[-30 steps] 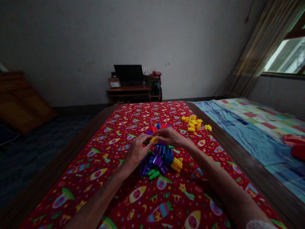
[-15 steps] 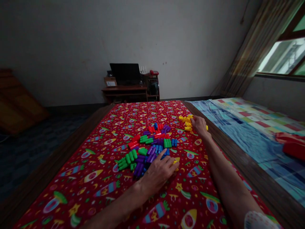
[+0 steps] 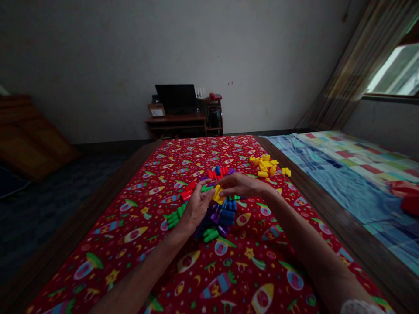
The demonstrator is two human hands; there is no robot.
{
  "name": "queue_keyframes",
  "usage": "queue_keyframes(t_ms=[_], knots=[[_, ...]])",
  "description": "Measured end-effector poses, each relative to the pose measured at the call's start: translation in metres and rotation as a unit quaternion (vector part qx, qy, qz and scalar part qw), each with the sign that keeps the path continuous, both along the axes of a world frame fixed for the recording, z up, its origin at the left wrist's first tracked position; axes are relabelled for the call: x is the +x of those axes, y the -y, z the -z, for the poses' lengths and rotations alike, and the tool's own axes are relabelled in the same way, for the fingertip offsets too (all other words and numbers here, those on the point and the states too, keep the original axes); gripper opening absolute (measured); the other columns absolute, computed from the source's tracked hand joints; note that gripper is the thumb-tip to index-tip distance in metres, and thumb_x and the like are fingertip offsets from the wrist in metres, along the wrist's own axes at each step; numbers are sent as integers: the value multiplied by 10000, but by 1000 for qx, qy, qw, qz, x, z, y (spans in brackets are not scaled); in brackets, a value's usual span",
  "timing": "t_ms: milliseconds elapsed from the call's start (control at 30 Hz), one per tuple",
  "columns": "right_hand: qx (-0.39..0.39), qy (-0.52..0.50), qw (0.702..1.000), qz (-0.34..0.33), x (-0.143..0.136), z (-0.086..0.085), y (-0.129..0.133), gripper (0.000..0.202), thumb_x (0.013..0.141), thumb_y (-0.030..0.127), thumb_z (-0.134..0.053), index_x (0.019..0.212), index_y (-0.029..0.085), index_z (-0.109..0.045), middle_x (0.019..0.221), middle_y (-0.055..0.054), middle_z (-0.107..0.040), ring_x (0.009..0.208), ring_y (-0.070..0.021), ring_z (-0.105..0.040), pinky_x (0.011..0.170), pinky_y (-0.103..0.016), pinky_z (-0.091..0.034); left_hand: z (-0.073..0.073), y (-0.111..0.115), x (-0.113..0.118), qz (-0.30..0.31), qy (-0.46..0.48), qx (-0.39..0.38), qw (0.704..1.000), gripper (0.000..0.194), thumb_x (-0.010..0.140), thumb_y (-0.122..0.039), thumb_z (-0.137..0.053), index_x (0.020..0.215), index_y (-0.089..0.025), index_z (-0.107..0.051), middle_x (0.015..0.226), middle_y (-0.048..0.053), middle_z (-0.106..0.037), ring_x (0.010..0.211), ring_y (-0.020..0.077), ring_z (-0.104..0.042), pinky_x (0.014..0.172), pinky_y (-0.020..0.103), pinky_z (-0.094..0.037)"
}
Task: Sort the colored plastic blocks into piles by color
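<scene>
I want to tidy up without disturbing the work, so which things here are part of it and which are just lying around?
In use:
- left hand and right hand
- yellow piece between them
- mixed-colour pile
- yellow pile
- red patterned cloth

Apparently unrelated:
- monitor
- red telephone
- cardboard box
- blue bedding

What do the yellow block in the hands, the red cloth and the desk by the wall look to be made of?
Yellow block: probably hard plastic, smooth, evenly coloured.
Red cloth: seems printed fabric, matte, faintly rumpled; fibre unclear.
Desk: likely wood or wood-look board, dark reddish-brown; too dim to tell.
</scene>
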State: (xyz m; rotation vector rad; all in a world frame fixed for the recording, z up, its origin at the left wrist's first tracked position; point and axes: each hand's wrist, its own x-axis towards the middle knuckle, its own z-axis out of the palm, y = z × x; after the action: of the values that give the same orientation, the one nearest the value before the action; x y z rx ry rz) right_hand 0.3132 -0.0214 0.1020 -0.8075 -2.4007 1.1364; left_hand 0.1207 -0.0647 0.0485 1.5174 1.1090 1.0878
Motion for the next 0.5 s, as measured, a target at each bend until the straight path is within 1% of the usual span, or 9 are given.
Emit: queue_keyframes(t_ms=[100, 167, 233, 300, 333, 367, 400, 433, 500], knots=[[51, 27, 996, 70, 5, 5, -10, 197, 815, 283, -593, 851, 129, -711, 673, 7, -650, 574, -92, -539, 534, -192, -375, 2, -1, -3, -11, -19, 13, 1000, 529, 882, -591, -437, 1205, -175, -492, 837, 50, -731, 736, 211, -715, 717, 342, -577], [97, 24, 979, 177, 22, 11, -24, 202, 823, 278, -565, 806, 132, -704, 648, 3, -643, 564, -100, -539, 536, -201, -361, -1, -1, -6, -16, -49, 55, 997, 480, 913, -572, -378, 1133, -181, -547, 933, 81, -735, 840, 223, -714, 789, 352, -570], [168, 29, 929, 329, 46, 21, -38, 234, 840, 286, -529, 810, 133, -704, 672, -25, -658, 601, -133, -565, 576, -232, -380, -6, -3, -12, -30, -92, 117, 988, 429, 925, -517, -377, 1114, -182, -567, 1019, 97, -726, 934, 227, -698, 842, 350, -555], [249, 51, 839, 481, 71, 34, -49, 250, 851, 276, -497, 882, 144, -707, 767, -73, -690, 706, -189, -603, 664, -283, -419, -12, -8, -22, -56, -150, 177, 971, 382, 915, -457, -405, 1116, -183, -577, 1066, 95, -717, 983, 225, -683, 867, 340, -543], [282, 64, 793, 536, 84, 42, -53, 256, 852, 266, -487, 930, 153, -703, 835, -96, -701, 778, -217, -613, 720, -315, -434, -15, -12, -28, -71, -181, 202, 960, 366, 909, -432, -409, 1115, -187, -585, 1080, 87, -715, 995, 223, -679, 877, 335, -536], [304, 79, 759, 570, 94, 50, -57, 264, 852, 253, -480, 975, 163, -695, 907, -116, -703, 851, -240, -613, 775, -348, -441, -17, -16, -35, -88, -211, 222, 948, 353, 903, -408, -408, 1111, -193, -595, 1088, 77, -715, 999, 220, -676, 887, 332, -529], [316, 94, 737, 590, 104, 58, -60, 271, 849, 241, -477, 1004, 168, -687, 974, -134, -696, 915, -259, -606, 821, -379, -441, -19, -21, -43, -108, -237, 237, 936, 344, 895, -389, -408, 1102, -199, -607, 1091, 68, -716, 996, 217, -676, 891, 327, -525], [320, 110, 727, 597, 112, 66, -64, 271, 847, 235, -479, 1013, 169, -682, 1026, -148, -684, 969, -275, -593, 853, -406, -439, -20, -26, -51, -130, -257, 246, 925, 337, 887, -371, -408, 1091, -203, -617, 1090, 60, -717, 986, 214, -677, 888, 322, -523], [312, 139, 728, 594, 124, 80, -70, 265, 850, 247, -489, 1014, 155, -677, 1070, -172, -663, 1063, -306, -560, 891, -443, -437, -17, -37, -70, -177, -279, 245, 912, 328, 869, -336, -407, 1071, -203, -629, 1070, 51, -723, 938, 208, -687, 856, 309, -529]])
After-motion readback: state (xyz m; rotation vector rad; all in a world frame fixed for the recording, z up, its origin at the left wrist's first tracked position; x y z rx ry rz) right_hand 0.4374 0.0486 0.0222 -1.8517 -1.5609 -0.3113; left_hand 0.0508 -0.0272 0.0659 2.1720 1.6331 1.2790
